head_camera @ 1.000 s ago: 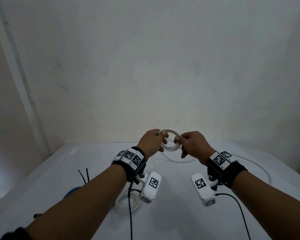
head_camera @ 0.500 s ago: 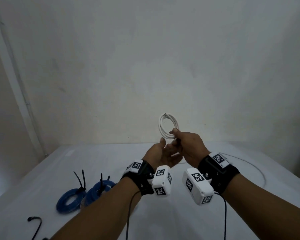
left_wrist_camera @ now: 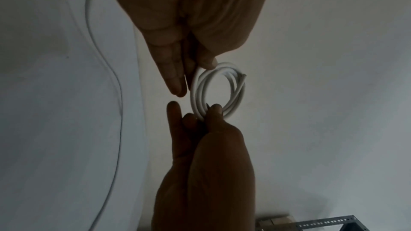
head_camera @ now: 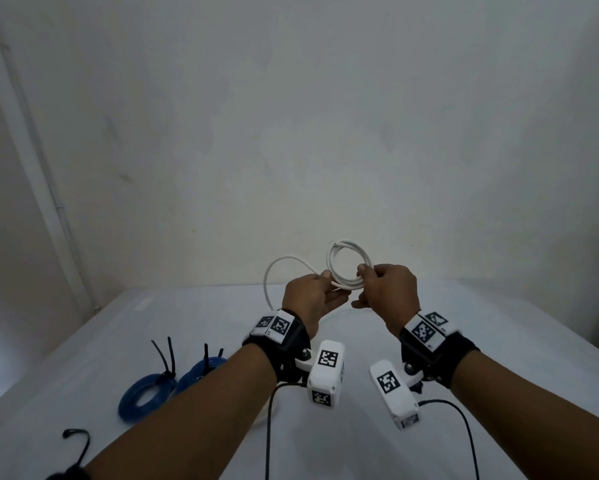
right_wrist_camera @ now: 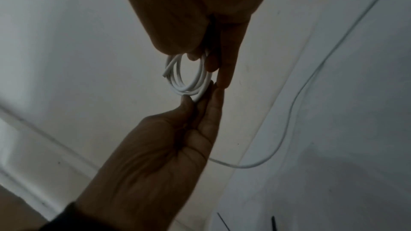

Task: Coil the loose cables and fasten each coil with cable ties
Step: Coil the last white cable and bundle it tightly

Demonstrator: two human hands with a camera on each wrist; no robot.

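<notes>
Right grip: the right hand [head_camera: 390,292] pinches the small coil of thin white round cable [head_camera: 348,268] at its lower right edge, thumb against curled fingers — judged to be the anchor that keeps the wound turns stacked together.
Left grip: the left hand [head_camera: 310,299] pinches the same cable at the coil's lower left, where the loose run leaves the ring; its remaining fingers lie fairly straight, as the right wrist view shows.
Coil position: held upright in the air between the two hands, above the white table [head_camera: 499,341] and in front of the pale wall, likely raised so the slack hangs free instead of dragging.
Loose run: a wide open loop of white cable [head_camera: 274,271] arcs out to the left of the left hand and drops toward the table — this looks like the next turn, ready to be laid onto the ring.
Cut end: the cable's tip [left_wrist_camera: 243,75] sits on the coil's far side, away from both pinches.
Finished work: two blue cable coils [head_camera: 145,393] lie at the table's left, each cinched with black cable ties [head_camera: 165,358] whose tails stick up.
Stage: winding, not yet tying, by my reading.
</notes>
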